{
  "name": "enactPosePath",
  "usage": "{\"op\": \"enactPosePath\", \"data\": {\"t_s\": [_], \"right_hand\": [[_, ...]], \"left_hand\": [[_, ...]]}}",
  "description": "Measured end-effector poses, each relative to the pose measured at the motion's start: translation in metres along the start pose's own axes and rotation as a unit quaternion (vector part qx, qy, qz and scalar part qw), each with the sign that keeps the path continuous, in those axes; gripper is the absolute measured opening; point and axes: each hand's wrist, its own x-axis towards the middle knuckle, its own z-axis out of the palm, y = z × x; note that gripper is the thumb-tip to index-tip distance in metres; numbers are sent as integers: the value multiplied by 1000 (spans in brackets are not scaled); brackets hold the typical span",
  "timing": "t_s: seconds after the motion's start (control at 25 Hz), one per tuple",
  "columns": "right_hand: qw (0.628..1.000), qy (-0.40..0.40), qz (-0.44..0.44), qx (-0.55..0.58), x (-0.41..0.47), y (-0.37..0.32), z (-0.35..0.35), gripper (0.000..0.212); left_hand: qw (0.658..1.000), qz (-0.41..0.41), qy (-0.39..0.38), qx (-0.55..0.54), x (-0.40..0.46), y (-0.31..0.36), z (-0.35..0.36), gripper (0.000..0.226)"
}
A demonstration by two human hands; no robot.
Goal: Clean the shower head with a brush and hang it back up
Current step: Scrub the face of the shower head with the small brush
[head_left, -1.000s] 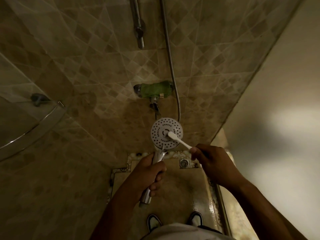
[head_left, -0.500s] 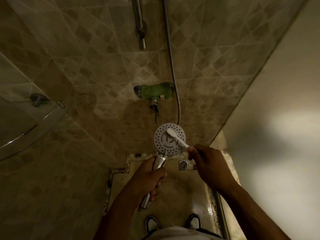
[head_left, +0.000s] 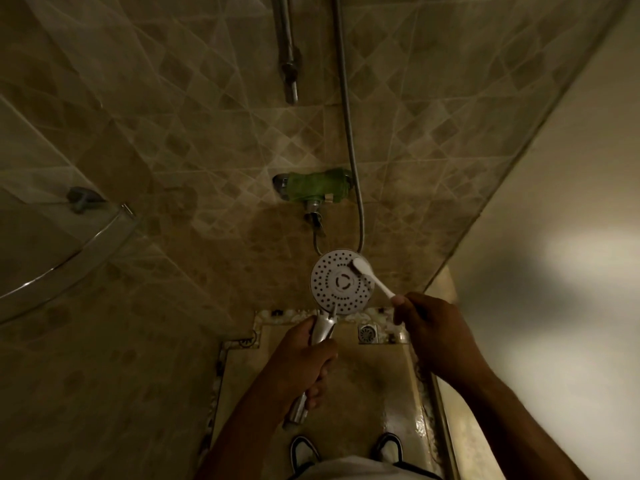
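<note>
Left hand (head_left: 304, 362) gripping shower head (head_left: 341, 282) handle, right hand (head_left: 433, 330) pinching brush (head_left: 372, 277) on its face, dim tiled wall (head_left: 173, 150), floor drain (head_left: 367, 333)

You have no readable text, label, brand, number or sign here. The shower head (head_left: 341, 282) face carries only spray holes and a plain triangular mark at its centre, no lettering.

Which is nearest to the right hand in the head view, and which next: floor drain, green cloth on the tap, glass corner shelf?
From the right hand:
1. Floor drain, just to its left on the floor.
2. Green cloth, higher, on the wall tap.
3. Glass shelf, far left corner.
</note>
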Motion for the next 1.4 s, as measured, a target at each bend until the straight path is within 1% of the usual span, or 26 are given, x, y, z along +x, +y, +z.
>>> {"op": "enactPosePath", "data": {"t_s": [0.08, 0.16, 0.28, 0.32, 0.44, 0.48, 0.52, 0.64, 0.68, 0.72, 0.8, 0.84, 0.96, 1.0, 1.16, 1.28, 1.32, 1.4], "right_hand": [[1000, 13, -3, -1, 2, -1, -4, 41], [1000, 8, -22, 3, 3, -8, 2, 39], [997, -31, -57, -30, -1, -17, 11, 37], [997, -35, -63, -42, -1, -18, 11, 36], [998, 10, -40, -36, 6, -14, 1, 35], [999, 15, -37, -35, 7, -13, -1, 34], [998, 3, -43, -40, 5, -12, 0, 34], [991, -67, -74, -91, -4, -9, 9, 33], [989, -66, -80, -104, -5, -8, 9, 33], [990, -46, -80, -105, -3, -7, 7, 32], [994, 1, -73, -84, 2, -7, 3, 30], [994, 8, -73, -77, 3, -7, 3, 30], [991, -42, -90, -94, -3, -6, 11, 34], [989, -46, -95, -102, -4, -6, 11, 35], [996, 17, -72, -45, 1, -2, 3, 30], [992, -26, -91, -82, -7, 2, 12, 32], [991, -26, -93, -90, -9, 4, 12, 32], [995, 5, -77, -71, -6, 9, 6, 34]], "left_hand": [[1000, 7, 1, 9, 1, 1, 2, 12], [1000, 12, -5, 18, 3, 2, 5, 15], [999, 9, -14, 27, 5, 3, 8, 32], [1000, 8, -14, 27, 5, 3, 8, 34], [1000, 12, -18, 18, 4, 3, 7, 19], [1000, 12, -17, 14, 4, 3, 7, 17], [1000, 11, -14, 13, 3, 3, 6, 16], [1000, 3, -10, 12, 3, 1, 5, 16], [1000, 1, -12, 12, 3, 1, 4, 16], [1000, 0, -13, 13, 4, 1, 4, 15], [1000, -2, -9, 16, 5, 2, 5, 15], [1000, -1, -6, 17, 5, 3, 6, 16], [1000, 10, -9, 7, 5, 6, 8, 18], [1000, 13, -13, 4, 5, 6, 8, 18], [1000, 10, -10, 3, 6, 7, 7, 10], [1000, 13, -10, 1, 6, 6, 7, 14], [1000, 12, -11, 1, 6, 5, 7, 17], [1000, 6, -12, 2, 7, 3, 6, 19]]}}
